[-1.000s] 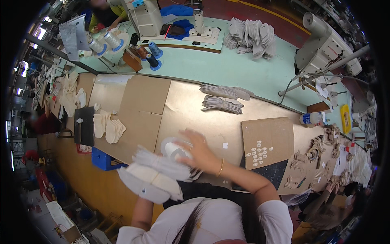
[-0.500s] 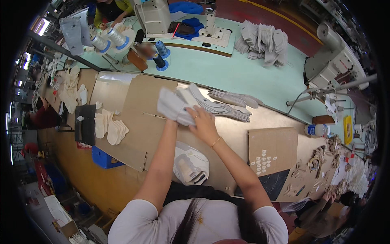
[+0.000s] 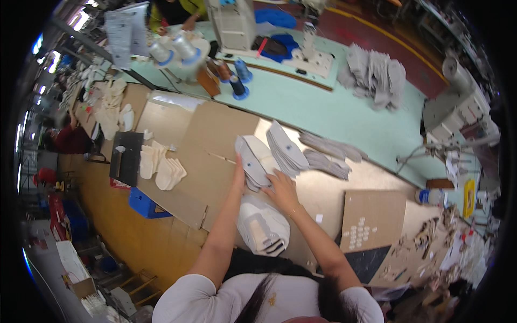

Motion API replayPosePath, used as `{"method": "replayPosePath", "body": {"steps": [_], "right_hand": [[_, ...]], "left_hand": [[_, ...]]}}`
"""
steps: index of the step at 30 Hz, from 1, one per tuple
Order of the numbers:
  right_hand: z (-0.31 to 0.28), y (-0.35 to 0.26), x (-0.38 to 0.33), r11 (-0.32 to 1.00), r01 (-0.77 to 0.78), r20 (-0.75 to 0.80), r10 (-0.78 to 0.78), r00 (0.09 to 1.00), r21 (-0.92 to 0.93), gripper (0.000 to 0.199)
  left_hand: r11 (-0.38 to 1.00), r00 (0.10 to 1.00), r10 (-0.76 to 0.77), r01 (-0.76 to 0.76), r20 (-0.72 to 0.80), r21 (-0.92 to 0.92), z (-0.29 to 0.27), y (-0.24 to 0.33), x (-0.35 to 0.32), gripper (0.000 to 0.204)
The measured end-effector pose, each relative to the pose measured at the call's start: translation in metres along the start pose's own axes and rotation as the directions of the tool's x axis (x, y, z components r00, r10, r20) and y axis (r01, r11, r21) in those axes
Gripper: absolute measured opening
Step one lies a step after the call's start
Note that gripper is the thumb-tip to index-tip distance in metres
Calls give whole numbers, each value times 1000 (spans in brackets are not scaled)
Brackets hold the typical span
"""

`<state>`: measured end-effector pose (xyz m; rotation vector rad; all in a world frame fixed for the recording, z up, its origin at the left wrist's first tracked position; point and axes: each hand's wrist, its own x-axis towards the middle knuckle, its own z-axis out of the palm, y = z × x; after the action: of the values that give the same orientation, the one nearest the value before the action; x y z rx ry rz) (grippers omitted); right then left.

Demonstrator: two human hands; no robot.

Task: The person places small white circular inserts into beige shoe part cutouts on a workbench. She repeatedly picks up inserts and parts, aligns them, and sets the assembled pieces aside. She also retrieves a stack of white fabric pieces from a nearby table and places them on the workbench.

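Observation:
My left hand (image 3: 239, 171) grips the left edge of a stack of grey cut fabric pieces (image 3: 254, 164), its fingers partly hidden behind the stack. At the stack's lower right edge, my right hand (image 3: 282, 191) holds on with bent fingers. A small dark dot marks the top piece. Just right of it lies a second, fanned stack of grey pieces (image 3: 285, 149), also with a dot. Further right are two more piles of grey pieces (image 3: 327, 164). Between my forearms sits a bundle wrapped in white and grey (image 3: 264, 226).
Cream cut pieces (image 3: 167, 171) and a black board (image 3: 126, 161) lie left. A cardboard sheet (image 3: 374, 215) with pale stickers is at right. On the green table beyond stand thread cones (image 3: 238, 86), a sewing machine (image 3: 232, 27) and a grey pile (image 3: 374, 75). A co-worker sits behind it.
The view has shifted, so the scene sits further right and lower. The stack in my hands was tilted and blurred; it now shows its top face, and my right hand has moved to its lower edge.

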<state>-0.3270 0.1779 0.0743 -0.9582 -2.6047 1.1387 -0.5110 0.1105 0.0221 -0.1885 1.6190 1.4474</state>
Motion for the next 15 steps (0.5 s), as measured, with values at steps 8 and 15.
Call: {"method": "replayPosePath", "body": {"steps": [8, 15], "right_hand": [[42, 68, 40, 869, -273, -115, 347, 931, 413, 62], [-18, 67, 18, 879, -266, -108, 331, 937, 395, 63]], "left_hand": [[930, 993, -16, -28, 117, 366, 13, 30, -22, 85], [841, 956, -102, -65, 275, 537, 14, -16, -44, 94]]}}
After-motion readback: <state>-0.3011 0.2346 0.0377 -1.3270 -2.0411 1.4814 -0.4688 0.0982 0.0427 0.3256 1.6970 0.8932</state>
